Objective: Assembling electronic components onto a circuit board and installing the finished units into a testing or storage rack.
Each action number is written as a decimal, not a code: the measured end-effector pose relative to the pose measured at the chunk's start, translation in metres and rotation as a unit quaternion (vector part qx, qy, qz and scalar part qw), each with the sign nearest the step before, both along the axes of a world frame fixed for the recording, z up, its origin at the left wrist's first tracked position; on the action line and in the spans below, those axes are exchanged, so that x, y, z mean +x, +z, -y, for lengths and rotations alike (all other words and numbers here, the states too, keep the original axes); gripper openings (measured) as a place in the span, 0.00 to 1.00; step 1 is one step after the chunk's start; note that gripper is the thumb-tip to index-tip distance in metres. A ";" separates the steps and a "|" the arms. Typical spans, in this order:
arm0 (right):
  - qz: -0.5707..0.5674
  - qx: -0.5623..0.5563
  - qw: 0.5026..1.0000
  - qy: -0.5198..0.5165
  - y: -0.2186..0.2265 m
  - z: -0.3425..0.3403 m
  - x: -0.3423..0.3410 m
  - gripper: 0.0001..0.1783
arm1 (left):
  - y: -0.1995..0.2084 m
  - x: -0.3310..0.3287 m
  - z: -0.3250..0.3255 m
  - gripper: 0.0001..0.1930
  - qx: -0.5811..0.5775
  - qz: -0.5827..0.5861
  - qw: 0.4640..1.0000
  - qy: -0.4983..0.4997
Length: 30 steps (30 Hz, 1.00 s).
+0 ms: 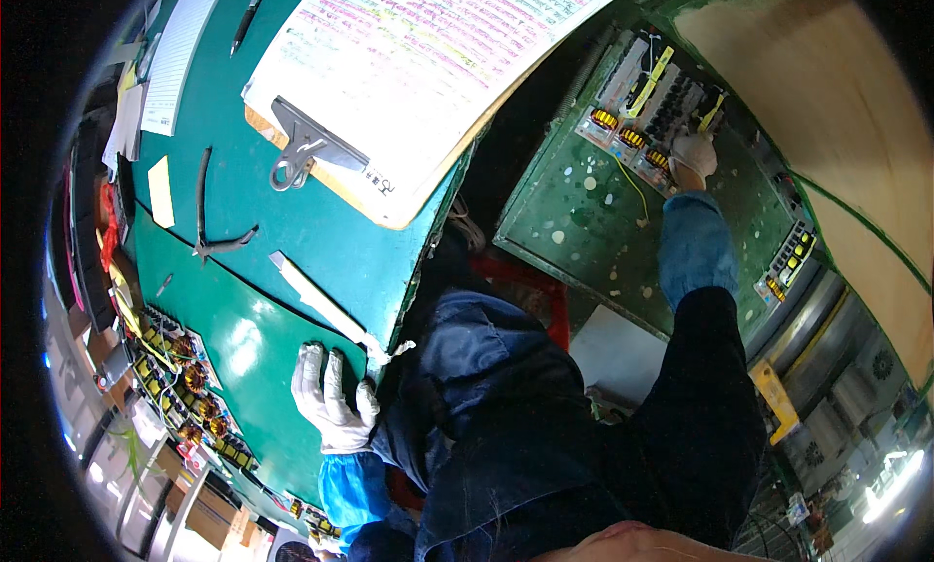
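My left hand (pixel 336 401), in a white glove with a blue sleeve cuff, lies on the green table mat (pixel 248 343) near its edge, fingers apart and holding nothing. Out to the far right, my gloved right hand (pixel 693 155) reaches onto a worn green bench top (pixel 584 207). It looks closed at the near side of a group of circuit boards (pixel 632 139) with yellow-and-black coils and dark parts. What its fingers hold is too small to make out. A yellow strip (pixel 713 112) shows just beyond the fingers, and a thin yellow wire (pixel 637 187) trails from the boards.
A clipboard (pixel 261 124) with handwritten sheets overhangs the mat's edge. Nearby lie a utility knife (pixel 316 294), dark-handled pliers (pixel 204 212) and a pen (pixel 251 17). More circuit boards (pixel 190 387) line the left side; another board (pixel 788 260) sits right of my right arm.
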State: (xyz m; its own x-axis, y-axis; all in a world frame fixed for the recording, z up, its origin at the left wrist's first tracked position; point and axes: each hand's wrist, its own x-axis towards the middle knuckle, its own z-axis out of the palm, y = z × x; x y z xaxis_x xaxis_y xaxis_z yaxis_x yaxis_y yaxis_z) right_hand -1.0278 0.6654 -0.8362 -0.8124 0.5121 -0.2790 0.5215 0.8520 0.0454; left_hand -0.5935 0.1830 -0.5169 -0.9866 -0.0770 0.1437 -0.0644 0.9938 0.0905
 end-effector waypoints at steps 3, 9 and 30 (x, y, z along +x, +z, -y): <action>-0.001 -0.006 1.000 -0.009 0.000 0.004 -0.003 0.36 | 0.000 0.001 0.000 0.24 -0.003 -0.001 1.000 -0.004; -0.009 -0.003 1.000 0.013 0.019 0.004 0.003 0.46 | 0.002 -0.001 0.000 0.24 -0.007 -0.008 1.000 -0.012; -0.256 -0.680 0.464 -0.506 -0.020 0.063 0.150 0.16 | -0.002 0.000 0.002 0.25 0.016 -0.012 1.000 0.005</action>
State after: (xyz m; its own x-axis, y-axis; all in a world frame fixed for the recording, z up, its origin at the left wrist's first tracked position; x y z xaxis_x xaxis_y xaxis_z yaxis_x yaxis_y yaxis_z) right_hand -0.8776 0.6023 -0.8559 -0.4860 0.3361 -0.8068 0.3314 -0.7833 -0.5260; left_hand -0.5935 0.1811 -0.5185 -0.9822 -0.0921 0.1638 -0.0721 0.9897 0.1239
